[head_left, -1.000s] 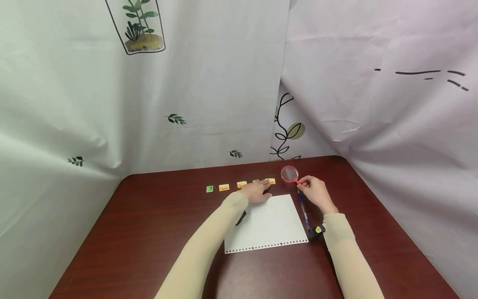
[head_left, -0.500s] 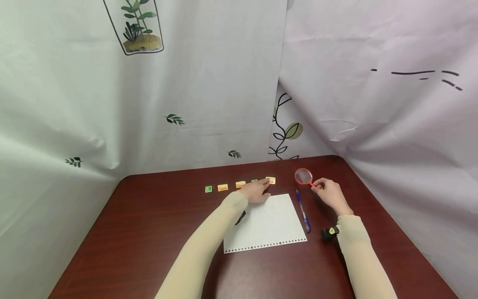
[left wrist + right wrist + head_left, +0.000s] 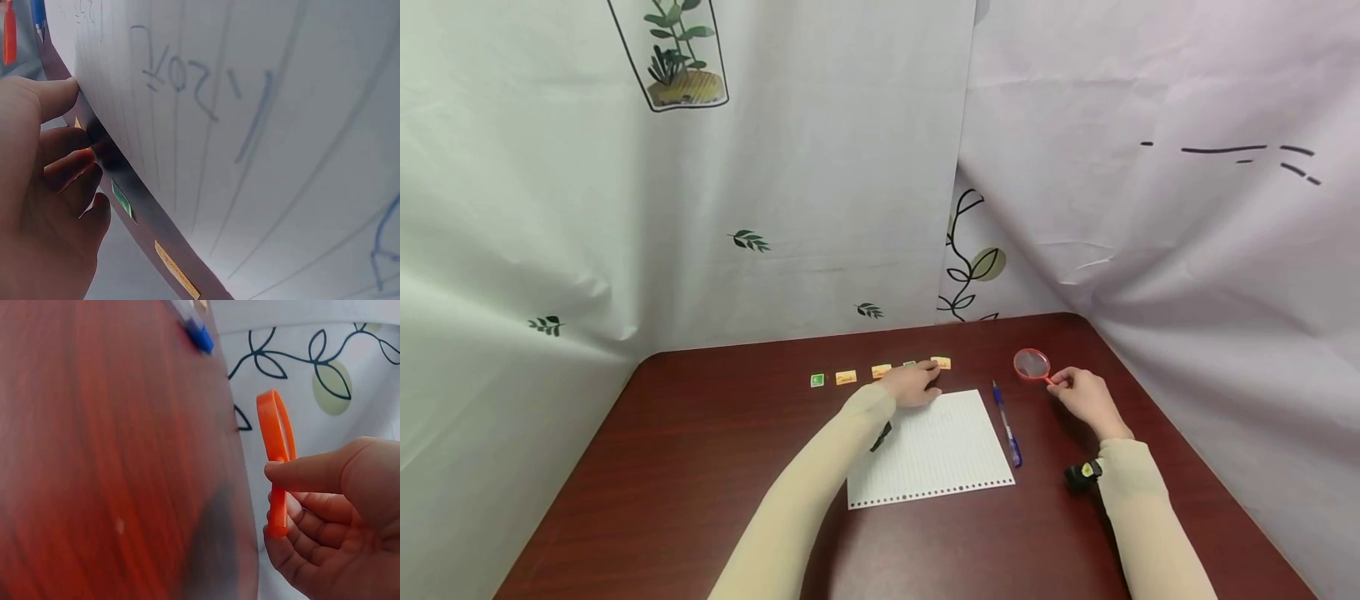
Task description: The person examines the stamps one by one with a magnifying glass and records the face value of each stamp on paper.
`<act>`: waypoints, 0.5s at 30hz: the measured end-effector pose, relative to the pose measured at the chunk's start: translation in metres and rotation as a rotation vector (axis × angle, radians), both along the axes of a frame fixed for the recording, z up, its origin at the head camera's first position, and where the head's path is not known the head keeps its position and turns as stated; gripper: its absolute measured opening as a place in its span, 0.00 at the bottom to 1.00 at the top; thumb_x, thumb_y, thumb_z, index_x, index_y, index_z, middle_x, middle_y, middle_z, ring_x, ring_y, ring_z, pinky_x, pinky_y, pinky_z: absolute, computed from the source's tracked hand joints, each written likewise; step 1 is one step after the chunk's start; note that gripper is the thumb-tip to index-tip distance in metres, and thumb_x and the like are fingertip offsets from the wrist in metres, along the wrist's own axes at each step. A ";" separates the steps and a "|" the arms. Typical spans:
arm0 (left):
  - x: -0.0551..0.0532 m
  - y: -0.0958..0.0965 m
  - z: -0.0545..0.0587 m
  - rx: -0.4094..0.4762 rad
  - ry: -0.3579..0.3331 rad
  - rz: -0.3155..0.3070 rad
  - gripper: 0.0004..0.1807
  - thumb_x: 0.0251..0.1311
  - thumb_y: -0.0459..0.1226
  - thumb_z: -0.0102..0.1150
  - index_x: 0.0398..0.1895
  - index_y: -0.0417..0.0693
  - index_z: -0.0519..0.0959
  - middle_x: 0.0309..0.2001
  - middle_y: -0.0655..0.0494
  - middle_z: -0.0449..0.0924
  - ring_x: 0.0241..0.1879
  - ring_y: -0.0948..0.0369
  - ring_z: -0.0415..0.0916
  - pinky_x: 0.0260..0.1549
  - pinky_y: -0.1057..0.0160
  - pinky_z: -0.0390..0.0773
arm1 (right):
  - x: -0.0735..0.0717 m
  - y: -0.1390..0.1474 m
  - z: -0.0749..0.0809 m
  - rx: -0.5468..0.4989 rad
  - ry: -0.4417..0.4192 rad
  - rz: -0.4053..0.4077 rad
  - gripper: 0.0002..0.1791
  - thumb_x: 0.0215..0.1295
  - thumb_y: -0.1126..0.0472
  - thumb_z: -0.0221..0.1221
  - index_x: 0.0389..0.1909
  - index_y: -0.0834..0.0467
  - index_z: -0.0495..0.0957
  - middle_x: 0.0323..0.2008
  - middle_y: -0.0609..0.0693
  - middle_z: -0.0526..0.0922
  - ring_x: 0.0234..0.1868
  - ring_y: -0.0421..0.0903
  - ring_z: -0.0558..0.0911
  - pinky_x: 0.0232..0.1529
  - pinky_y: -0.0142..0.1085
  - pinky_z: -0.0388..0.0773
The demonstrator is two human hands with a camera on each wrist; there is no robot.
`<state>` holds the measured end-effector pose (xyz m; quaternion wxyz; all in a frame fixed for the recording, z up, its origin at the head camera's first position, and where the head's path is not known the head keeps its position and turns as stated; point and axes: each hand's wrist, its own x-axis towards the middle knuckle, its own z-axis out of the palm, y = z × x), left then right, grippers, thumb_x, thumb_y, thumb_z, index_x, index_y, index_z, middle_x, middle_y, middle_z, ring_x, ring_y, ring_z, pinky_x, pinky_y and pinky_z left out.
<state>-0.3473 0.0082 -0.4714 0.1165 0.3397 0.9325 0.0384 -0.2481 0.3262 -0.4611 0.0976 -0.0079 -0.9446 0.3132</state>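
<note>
My right hand (image 3: 1088, 398) pinches the handle of a red magnifying glass (image 3: 1032, 364) between thumb and fingers, over the right side of the table. In the right wrist view the handle (image 3: 279, 512) runs down past the thumb, and the ring is seen nearly edge-on. The left hand (image 3: 910, 386) reaches past the top of a lined sheet of paper (image 3: 940, 450), fingertips at an orange stamp (image 3: 945, 363) on the right end of a row. Its thumb lies by the sheet's edge. Blue handwriting on the sheet shows in the left wrist view.
A blue pen (image 3: 1006, 421) lies right of the sheet. Left of the hand the row continues with a green stamp (image 3: 817, 380), an orange stamp (image 3: 846, 377) and others. A white printed curtain (image 3: 820, 275) hangs behind the dark red table (image 3: 715, 475).
My right hand has carried the magnifying glass to the right and slightly nearer, away from the pen. The left hand has stayed at the orange stamp.
</note>
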 end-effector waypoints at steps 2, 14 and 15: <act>0.001 -0.001 -0.001 0.009 0.004 -0.007 0.31 0.78 0.51 0.45 0.78 0.49 0.60 0.79 0.55 0.54 0.73 0.56 0.61 0.69 0.56 0.64 | 0.003 0.004 -0.002 0.011 -0.005 -0.004 0.09 0.65 0.64 0.64 0.38 0.68 0.80 0.27 0.53 0.80 0.30 0.47 0.75 0.33 0.40 0.71; 0.002 -0.012 0.001 0.053 0.001 -0.010 0.30 0.79 0.50 0.44 0.77 0.46 0.63 0.77 0.51 0.58 0.71 0.55 0.65 0.67 0.56 0.66 | 0.016 0.019 -0.005 0.033 -0.066 0.024 0.10 0.65 0.64 0.62 0.37 0.69 0.81 0.26 0.51 0.79 0.28 0.46 0.74 0.32 0.39 0.70; 0.001 -0.013 0.002 0.053 -0.001 -0.006 0.30 0.79 0.50 0.44 0.77 0.47 0.62 0.77 0.51 0.58 0.72 0.55 0.64 0.67 0.56 0.66 | 0.016 0.020 -0.005 0.036 -0.068 0.025 0.10 0.65 0.64 0.62 0.37 0.69 0.81 0.25 0.50 0.79 0.28 0.45 0.73 0.32 0.39 0.70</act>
